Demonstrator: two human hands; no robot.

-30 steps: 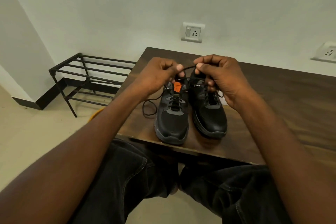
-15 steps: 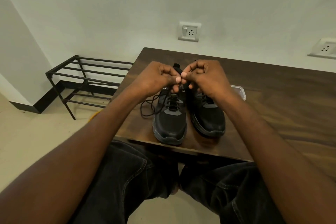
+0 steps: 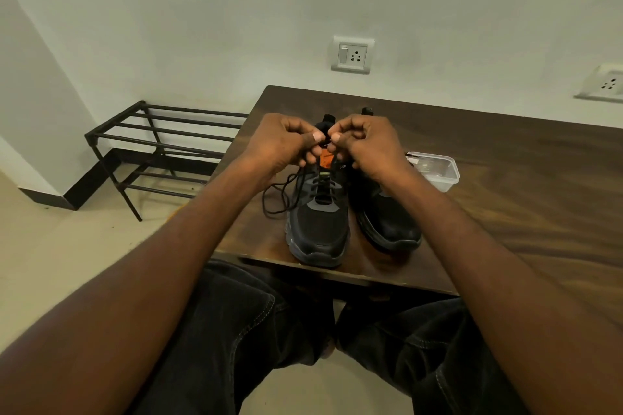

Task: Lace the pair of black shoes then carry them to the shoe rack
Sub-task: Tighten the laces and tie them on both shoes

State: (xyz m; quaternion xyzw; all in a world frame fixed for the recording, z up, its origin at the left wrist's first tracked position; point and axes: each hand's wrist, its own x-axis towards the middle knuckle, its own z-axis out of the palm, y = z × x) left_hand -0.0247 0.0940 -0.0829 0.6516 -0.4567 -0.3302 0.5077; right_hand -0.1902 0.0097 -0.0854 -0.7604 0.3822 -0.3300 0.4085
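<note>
both hands (image 3: 323, 141) curled just above the left shoe's (image 3: 318, 229) tongue

Both arms are bare from the bottom corners of the view up to the wrists, with no sleeve, watch, band or ring showing on either. The left hand (image 3: 286, 145) and the right hand (image 3: 365, 145) are bare too, ungloved, with short, pale, unpainted nails on the thumbs. Below the arms the person wears dark, nearly black denim trousers (image 3: 236, 330) on both legs. A line of lighter stitching runs along a curved seam on the left thigh, and similar light stitching marks a seam on the right leg.
</note>
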